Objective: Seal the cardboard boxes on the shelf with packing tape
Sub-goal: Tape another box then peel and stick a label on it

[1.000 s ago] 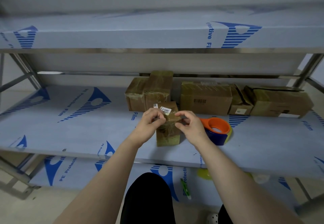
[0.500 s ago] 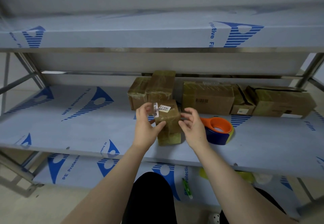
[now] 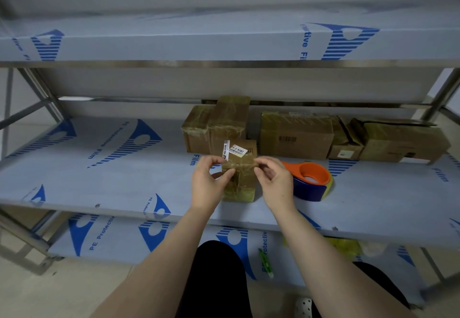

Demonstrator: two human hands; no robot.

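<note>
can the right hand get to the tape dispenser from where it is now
Probably yes: the tape dispenser sits on the shelf just beside the right hand, with nothing between them; the hand would first have to let go of the small box.

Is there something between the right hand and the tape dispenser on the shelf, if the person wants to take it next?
Nothing visible blocks it. The tape dispenser lies on the shelf just right of the right hand, with bare shelf between. Both hands, the left hand too, are at the small box.
</note>
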